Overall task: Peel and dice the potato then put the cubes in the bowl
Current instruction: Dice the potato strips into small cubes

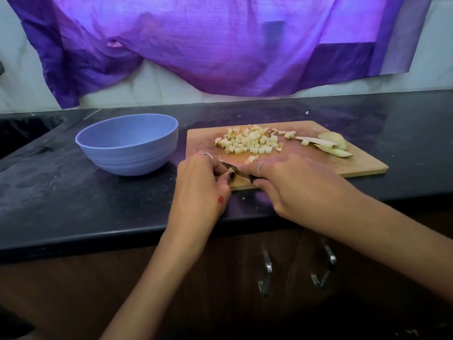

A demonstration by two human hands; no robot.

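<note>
Black counter [73, 192]: right hand [289, 185] fingers grip knife [231, 166], left hand [203, 177] fingers pinch potato piece [231, 170].

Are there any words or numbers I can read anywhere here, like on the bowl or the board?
None: no words, numbers or brand marks show anywhere.
The blue bowl is plain.
The wooden cutting board is plain.
The purple cloth on the wall carries no print.
The red mark on the left hand is a small shape, not a letter.

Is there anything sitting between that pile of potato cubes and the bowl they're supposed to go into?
Nothing visible. The cubes lie on the board; the bowl stands just left of it, with only bare board and counter between. Both hands work nearer the front edge.
</note>
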